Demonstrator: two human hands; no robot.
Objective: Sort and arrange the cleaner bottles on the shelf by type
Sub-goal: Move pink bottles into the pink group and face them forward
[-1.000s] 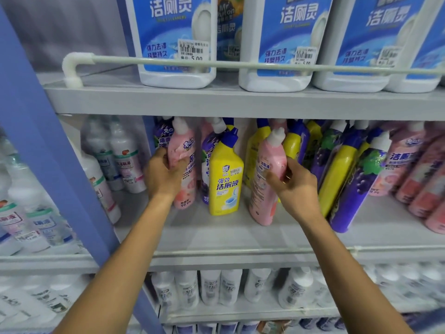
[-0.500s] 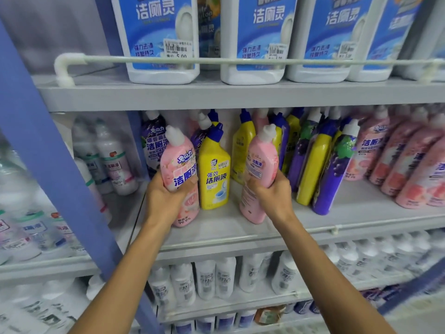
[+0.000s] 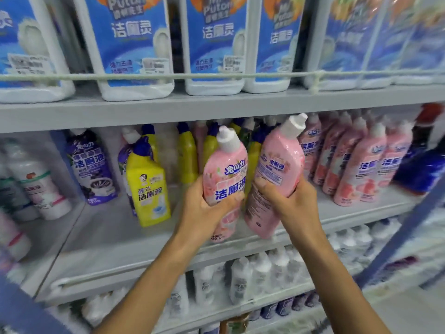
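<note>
Pink glossy angle-necked bottles, white-capped: left hand (image 3: 207,210) grips one (image 3: 225,174); right hand (image 3: 292,206) clasps another (image 3: 277,169).

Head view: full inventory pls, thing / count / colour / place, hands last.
Large jugs: at least five, white with blue labels, top shelf behind a rail.
Held pink bottles: two, white caps; one in the left hand, one in the right, lifted in front of the middle shelf.
Shelved pink bottles: a row, exact count unclear, middle shelf, right.
Yellow bottle: one in front, blue cap, middle shelf, left of centre; more yellow ones behind.
Purple bottle: one clear, middle shelf, left.
White bottles: several, blurred, far left bay.
White bottles: many, lower shelf.
Left hand: gripping a pink bottle.
Right hand: gripping the other.
</note>
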